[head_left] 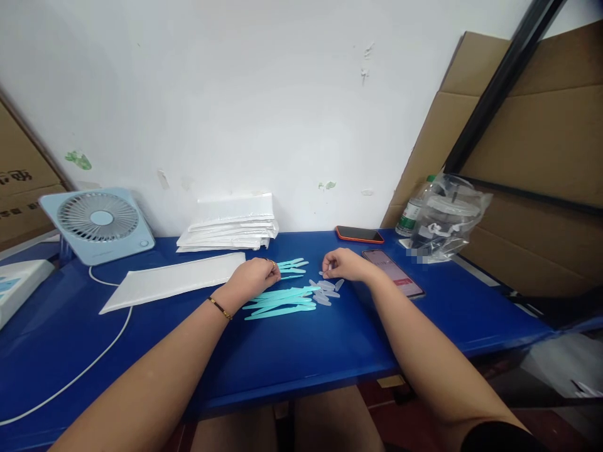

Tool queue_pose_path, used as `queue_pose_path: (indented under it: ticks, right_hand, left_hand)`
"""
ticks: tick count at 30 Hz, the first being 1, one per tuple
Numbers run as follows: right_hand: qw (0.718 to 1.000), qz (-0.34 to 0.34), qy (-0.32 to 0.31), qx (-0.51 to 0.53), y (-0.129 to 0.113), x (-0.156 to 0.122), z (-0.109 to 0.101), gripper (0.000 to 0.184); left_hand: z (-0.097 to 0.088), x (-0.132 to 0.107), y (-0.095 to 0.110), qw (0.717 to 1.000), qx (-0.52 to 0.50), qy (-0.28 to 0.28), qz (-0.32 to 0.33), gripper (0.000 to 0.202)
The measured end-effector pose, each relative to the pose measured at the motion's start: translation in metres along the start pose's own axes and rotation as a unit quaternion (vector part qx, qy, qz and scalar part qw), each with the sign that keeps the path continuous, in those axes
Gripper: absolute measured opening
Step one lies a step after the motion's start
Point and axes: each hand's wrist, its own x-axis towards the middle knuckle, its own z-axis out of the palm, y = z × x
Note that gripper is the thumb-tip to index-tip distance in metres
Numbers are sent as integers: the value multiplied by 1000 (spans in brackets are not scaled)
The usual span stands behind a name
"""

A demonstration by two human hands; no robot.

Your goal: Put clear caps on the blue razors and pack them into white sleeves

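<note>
Left hand [254, 274] touches teal sticks [281, 300]; plastic bag [464, 207] holds lidded cup [440, 220].

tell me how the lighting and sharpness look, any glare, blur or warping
Head view: soft, even light, only faint shadows under the left hand and right hand; mild sheen on the blue table at left; wide-angle stretch at the edges; a pixelated patch on the plastic bag; clear pieces too small to resolve.

Blue table [330, 351], one worker's station: approx. 10 teal sticks [281, 301] and approx. 8 clear caps [326, 290], too small for an exact no. Also 2 phones [359, 235], 1 desk fan [98, 223], 1 bottle [411, 213], 1 plastic bag [447, 216], 1 loose white pouch [174, 279], 1 stack [228, 229] of approx. 6 more.
</note>
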Motion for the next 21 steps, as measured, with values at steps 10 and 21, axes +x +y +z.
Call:
queue_pose_path:
  ticks: [10,21]
  right_hand:
    - [995,-87,31,45,-20,14,25,11]
    - [995,-79,28,57,-31,15,30,13]
  left_hand:
    - [3,4,-1,1000,4,14,6,20]
    - [6,7,-1,1000,2,8,1,22]
